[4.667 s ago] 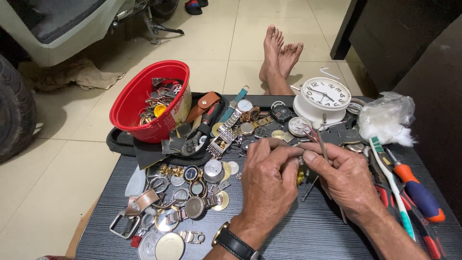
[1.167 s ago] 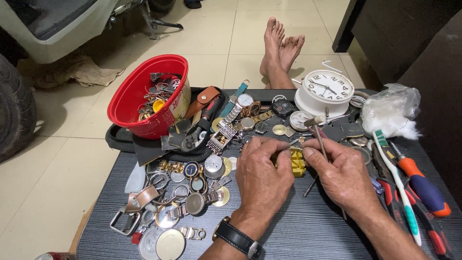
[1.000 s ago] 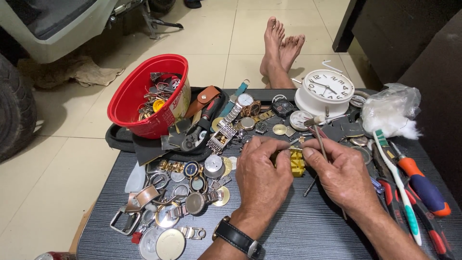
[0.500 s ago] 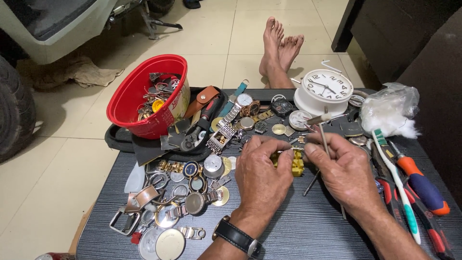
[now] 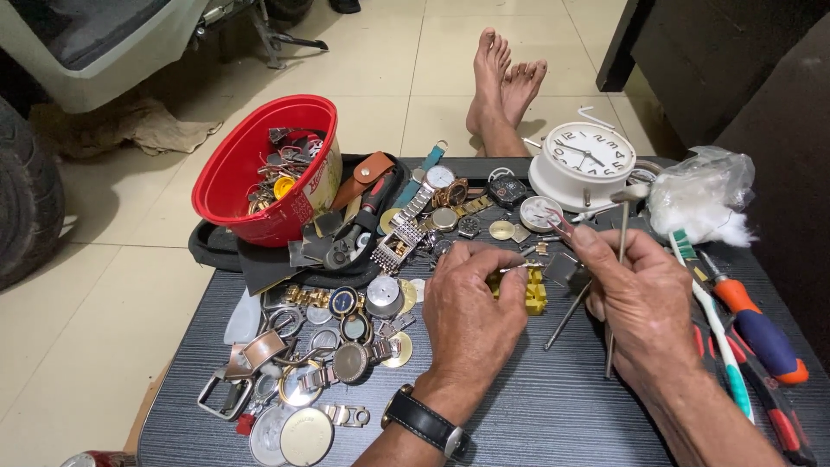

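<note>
My left hand (image 5: 471, 307), with a black wristwatch (image 5: 428, 421) on its wrist, rests on the dark table (image 5: 536, 406) and pinches a small metal part against a yellow plastic holder (image 5: 533, 291). My right hand (image 5: 644, 298) holds a small metal hammer (image 5: 621, 238) upright, its head above the fingers, together with thin tweezers whose tips point toward the left hand's fingertips. The two hands are close together over the yellow holder.
A red bowl (image 5: 251, 173) of metal parts stands at the back left on a black pouch. Watch cases, straps and buckles (image 5: 333, 346) litter the left side. A white alarm clock (image 5: 588, 160), cotton wad (image 5: 700, 195), screwdrivers (image 5: 761, 324) and a toothbrush lie right. Someone's bare feet (image 5: 506, 86) rest beyond.
My right hand has shifted slightly right and tilted the hammer more upright. My left hand has stayed on the yellow holder.
</note>
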